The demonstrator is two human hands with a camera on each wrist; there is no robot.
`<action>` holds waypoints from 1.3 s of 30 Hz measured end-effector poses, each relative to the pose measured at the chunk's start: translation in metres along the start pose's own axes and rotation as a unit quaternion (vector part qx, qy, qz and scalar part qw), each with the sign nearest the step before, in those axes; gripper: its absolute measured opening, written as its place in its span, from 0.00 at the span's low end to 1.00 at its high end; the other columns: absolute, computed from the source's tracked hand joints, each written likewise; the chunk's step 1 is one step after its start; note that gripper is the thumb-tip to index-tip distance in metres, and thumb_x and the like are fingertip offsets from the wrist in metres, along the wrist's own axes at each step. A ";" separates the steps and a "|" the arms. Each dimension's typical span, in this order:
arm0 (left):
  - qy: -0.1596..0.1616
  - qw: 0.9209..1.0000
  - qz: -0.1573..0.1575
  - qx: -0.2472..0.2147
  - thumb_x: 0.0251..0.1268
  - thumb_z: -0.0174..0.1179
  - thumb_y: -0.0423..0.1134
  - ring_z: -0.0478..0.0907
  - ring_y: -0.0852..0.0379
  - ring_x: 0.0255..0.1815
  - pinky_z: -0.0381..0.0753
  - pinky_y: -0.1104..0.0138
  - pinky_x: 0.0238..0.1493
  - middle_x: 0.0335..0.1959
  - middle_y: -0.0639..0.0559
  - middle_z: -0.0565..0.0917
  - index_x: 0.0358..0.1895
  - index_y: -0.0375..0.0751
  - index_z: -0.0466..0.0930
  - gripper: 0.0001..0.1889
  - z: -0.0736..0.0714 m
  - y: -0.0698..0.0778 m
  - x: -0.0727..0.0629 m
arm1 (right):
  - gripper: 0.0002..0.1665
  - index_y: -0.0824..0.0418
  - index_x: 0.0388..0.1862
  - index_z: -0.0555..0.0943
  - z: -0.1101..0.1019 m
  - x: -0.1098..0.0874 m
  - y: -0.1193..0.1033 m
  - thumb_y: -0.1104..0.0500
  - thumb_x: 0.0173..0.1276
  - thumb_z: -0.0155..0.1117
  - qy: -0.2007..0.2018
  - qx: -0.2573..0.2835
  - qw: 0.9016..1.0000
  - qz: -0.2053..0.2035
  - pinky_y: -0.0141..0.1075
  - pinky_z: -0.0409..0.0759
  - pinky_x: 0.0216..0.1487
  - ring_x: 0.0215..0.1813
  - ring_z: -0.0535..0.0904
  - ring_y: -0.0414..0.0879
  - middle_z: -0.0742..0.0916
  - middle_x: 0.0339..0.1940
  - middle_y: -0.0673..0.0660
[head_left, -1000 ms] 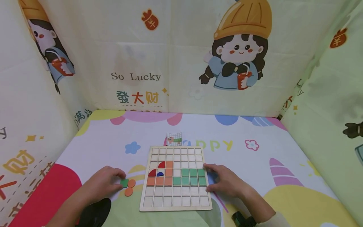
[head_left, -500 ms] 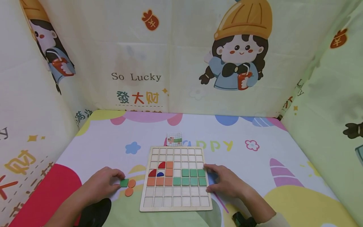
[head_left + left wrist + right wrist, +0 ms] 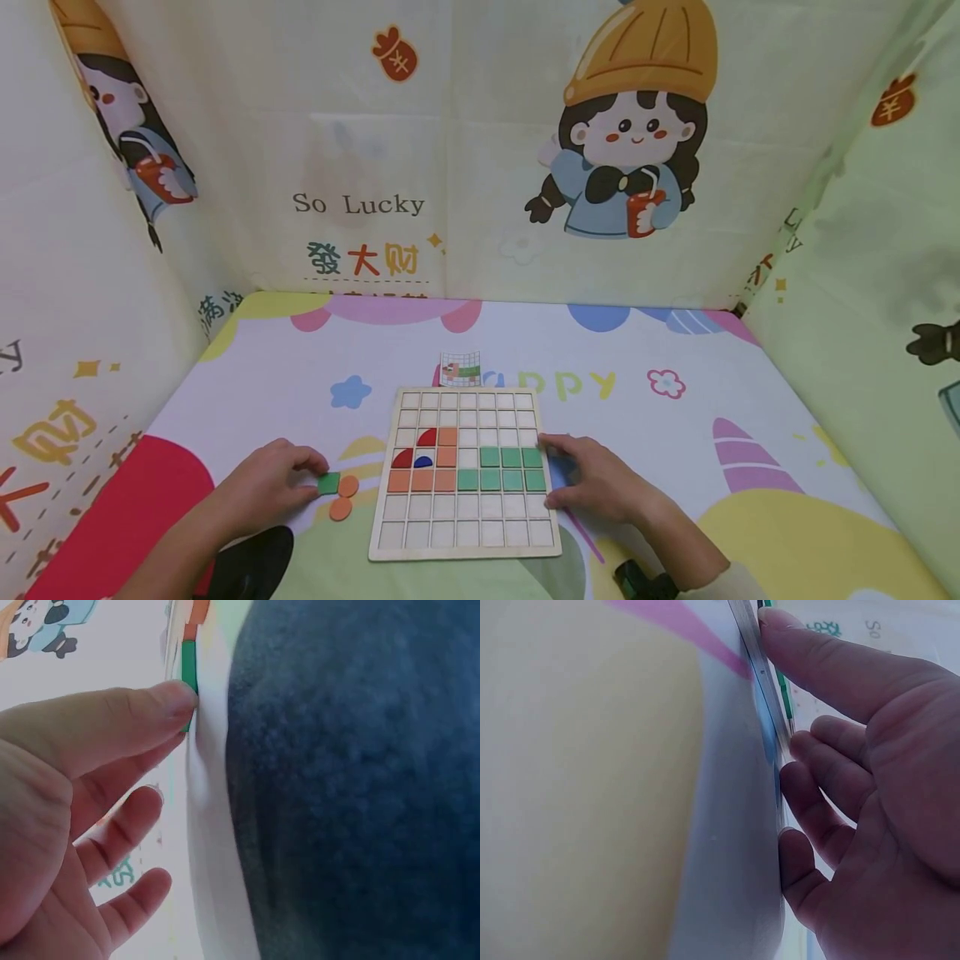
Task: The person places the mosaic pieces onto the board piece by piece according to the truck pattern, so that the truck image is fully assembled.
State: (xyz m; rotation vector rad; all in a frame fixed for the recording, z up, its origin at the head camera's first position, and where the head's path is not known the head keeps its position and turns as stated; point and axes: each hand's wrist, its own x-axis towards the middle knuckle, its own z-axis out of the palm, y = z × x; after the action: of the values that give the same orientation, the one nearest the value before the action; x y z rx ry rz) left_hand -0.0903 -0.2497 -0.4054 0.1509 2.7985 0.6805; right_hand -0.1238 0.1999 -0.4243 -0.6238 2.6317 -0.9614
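Observation:
A wooden grid board (image 3: 442, 533) lies in the middle of the table in the head view. In it sit red quarter-circle tiles (image 3: 427, 437), a blue half-circle tile (image 3: 423, 461), orange square tiles (image 3: 422, 479) and green square tiles (image 3: 512, 479). Left of the board, my left hand (image 3: 266, 487) pinches a loose green square tile (image 3: 328, 483) between thumb and index finger; the left wrist view shows the thumb on its edge (image 3: 189, 664). Two orange round tiles (image 3: 341, 508) lie beside it. My right hand (image 3: 600, 479) rests thumb and fingertips, spread apart, along the board's right edge.
A small printed picture card (image 3: 460, 368) with a coloured grid stands or lies just behind the board. Patterned cloth (image 3: 480, 150) walls in the table at the back and both sides. A black object (image 3: 251, 562) is partly hidden by the left forearm.
My left fingers have drawn very slightly left along the green tile. The board, its tiles and my right hand stay in place.

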 end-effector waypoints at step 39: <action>0.044 0.996 0.081 0.001 0.57 0.73 0.35 0.74 0.55 0.44 0.80 0.61 0.44 0.37 0.59 0.80 0.43 0.48 0.87 0.11 0.007 0.059 0.023 | 0.48 0.62 0.70 0.73 -0.001 0.000 -0.002 0.50 0.53 0.81 0.000 0.008 1.000 -0.001 0.57 0.68 0.63 0.63 0.73 0.57 0.81 0.62 0.59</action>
State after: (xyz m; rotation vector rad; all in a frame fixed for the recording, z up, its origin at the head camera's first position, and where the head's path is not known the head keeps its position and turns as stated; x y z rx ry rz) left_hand -0.1077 -0.1903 -0.3894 0.3601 2.8940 0.7386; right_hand -0.1234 0.1989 -0.4220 -0.6228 2.6212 -0.9813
